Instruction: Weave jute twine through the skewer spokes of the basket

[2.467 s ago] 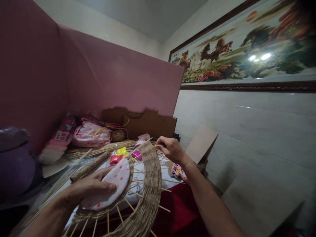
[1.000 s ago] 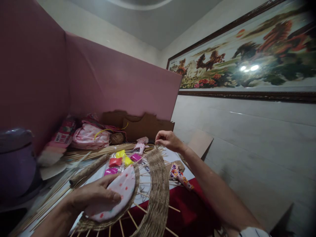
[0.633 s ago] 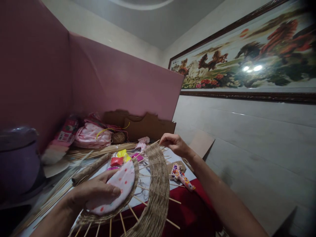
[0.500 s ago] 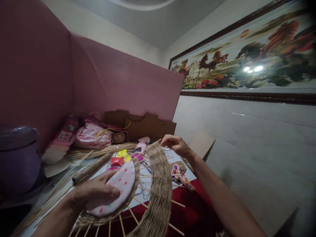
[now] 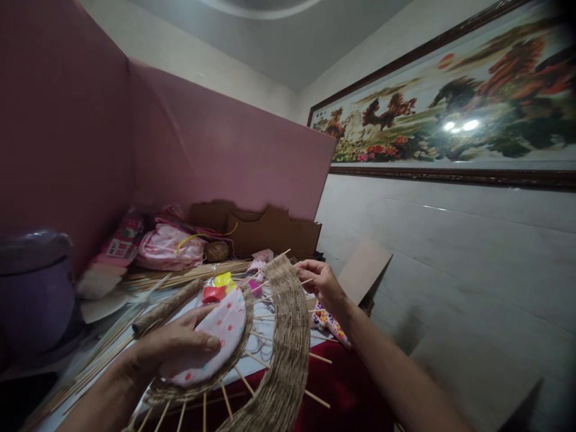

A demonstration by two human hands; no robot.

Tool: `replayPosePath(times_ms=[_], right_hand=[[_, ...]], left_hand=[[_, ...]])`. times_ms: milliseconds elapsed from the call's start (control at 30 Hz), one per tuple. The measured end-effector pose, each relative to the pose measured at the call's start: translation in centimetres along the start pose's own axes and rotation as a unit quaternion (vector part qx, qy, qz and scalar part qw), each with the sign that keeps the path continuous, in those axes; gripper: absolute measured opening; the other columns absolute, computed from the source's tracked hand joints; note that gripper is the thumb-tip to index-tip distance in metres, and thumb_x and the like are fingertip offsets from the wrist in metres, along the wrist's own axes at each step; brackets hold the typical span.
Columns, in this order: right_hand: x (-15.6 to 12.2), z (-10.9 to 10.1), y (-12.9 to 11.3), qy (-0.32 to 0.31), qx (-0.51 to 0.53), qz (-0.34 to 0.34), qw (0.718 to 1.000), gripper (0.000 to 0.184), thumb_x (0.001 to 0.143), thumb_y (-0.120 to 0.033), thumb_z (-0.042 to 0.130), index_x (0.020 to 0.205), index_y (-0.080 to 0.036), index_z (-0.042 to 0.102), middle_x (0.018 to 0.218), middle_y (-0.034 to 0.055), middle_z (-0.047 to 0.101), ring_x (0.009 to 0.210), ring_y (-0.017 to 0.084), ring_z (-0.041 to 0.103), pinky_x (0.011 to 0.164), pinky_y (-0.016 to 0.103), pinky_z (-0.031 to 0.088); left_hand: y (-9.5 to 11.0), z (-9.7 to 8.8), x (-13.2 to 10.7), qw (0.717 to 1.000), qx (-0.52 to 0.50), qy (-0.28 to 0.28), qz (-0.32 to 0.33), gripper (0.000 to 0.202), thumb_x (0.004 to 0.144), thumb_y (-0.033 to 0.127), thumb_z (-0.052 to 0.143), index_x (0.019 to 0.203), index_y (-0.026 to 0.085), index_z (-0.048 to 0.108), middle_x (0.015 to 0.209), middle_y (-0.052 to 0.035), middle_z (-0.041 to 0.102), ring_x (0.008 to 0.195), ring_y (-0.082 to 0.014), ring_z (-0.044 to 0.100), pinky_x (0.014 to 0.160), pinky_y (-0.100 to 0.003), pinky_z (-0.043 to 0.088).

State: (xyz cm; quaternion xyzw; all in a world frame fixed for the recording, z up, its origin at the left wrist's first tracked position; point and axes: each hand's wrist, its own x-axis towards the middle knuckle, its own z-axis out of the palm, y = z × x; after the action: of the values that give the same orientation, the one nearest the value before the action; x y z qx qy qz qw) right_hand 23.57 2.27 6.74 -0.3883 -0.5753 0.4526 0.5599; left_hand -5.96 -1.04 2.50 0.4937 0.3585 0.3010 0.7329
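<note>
My left hand [image 5: 186, 339] grips the padded centre of a round woven piece, its thumb pressed on the white fabric pad [image 5: 220, 339] with red dots. Thin wooden sticks [image 5: 245, 379] fan out from the pad's twine edge. They run through a wide band of woven brown twine [image 5: 290, 324], with bare gaps between pad and band. My right hand [image 5: 321, 282] is at the band's upper outer edge, fingers pinched together near the stick ends. Whether a strand lies in those fingers is too small to make out. The piece's lower part leaves the picture.
Behind lie small red and yellow packets [image 5: 213, 294], a cardboard tube [image 5: 168, 309], bundled sticks [image 5: 180, 275], a ball of twine [image 5: 216, 251] and a pink dotted cloth bundle [image 5: 171, 246]. A purple bin [image 5: 36, 294] stands left. Flowered fabric [image 5: 330, 324] lies beyond my right wrist.
My right hand has moved slightly down along the band's outer edge, its fingers now lower. The woven piece has turned and shifted a little to the left. My left hand keeps its hold.
</note>
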Motion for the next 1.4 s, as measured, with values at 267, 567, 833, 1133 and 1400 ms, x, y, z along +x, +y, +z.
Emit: replayPosePath(times_ms=[267,567,833,1133,1400], right_hand=[[-0.4,-1.2,-1.3,-0.011,-0.071,-0.015,0.997,0.017,0.062,-0.029,0.066,0.067,-0.014,0.069,0.045,-0.0047,0.042,0.042,0.005,0.025,0.042,0.021,0.015],[-2.1,-0.5,-1.5,0.017,-0.44,-0.315,0.841,0.015,0.077,-0.017,0.056,0.08,-0.018,0.071,0.072,0.0045,0.058,0.067,0.014,0.052,0.062,0.026,0.038],[-3.8,-0.4,-0.9,0.034,-0.515,-0.321,0.794,0.013,0.084,-0.019,0.053,0.081,-0.018,0.065,0.076,0.0065,0.062,0.071,0.017,0.056,0.066,0.027,0.04],[-4.4,-0.9,0.0,0.04,-0.423,-0.299,0.855,0.012,0.084,-0.021,0.054,0.078,-0.02,0.065,0.072,0.0052,0.064,0.069,0.017,0.058,0.064,0.029,0.043],[-4.7,-1.1,0.4,0.043,-0.391,-0.307,0.866,0.01,0.082,-0.021,0.057,0.08,-0.019,0.066,0.07,0.0049,0.061,0.065,0.016,0.054,0.06,0.028,0.041]], left_hand=[[-0.1,-0.3,0.3,0.999,0.023,0.031,-0.012,0.096,0.049,0.025,0.081,0.134,0.013,0.039,0.079,-0.006,0.068,0.056,-0.0126,0.057,0.048,-0.02,0.041],[-0.4,-0.6,0.8,0.998,0.055,-0.031,0.001,0.076,0.06,0.025,0.075,0.13,0.018,0.046,0.084,-0.0044,0.067,0.057,-0.0113,0.057,0.048,-0.019,0.039],[-0.3,-0.5,0.8,0.998,0.067,-0.012,-0.001,0.072,0.061,0.026,0.074,0.128,0.019,0.048,0.083,-0.0041,0.068,0.057,-0.0126,0.057,0.048,-0.019,0.04],[-0.6,-0.9,1.1,0.998,0.065,0.016,0.001,0.07,0.058,0.024,0.076,0.124,0.021,0.053,0.079,-0.0028,0.068,0.055,-0.0111,0.057,0.046,-0.018,0.041],[-0.1,-0.3,0.9,0.998,0.056,-0.007,0.001,0.068,0.057,0.024,0.077,0.121,0.018,0.055,0.078,-0.0042,0.068,0.055,-0.0114,0.056,0.047,-0.018,0.04]])
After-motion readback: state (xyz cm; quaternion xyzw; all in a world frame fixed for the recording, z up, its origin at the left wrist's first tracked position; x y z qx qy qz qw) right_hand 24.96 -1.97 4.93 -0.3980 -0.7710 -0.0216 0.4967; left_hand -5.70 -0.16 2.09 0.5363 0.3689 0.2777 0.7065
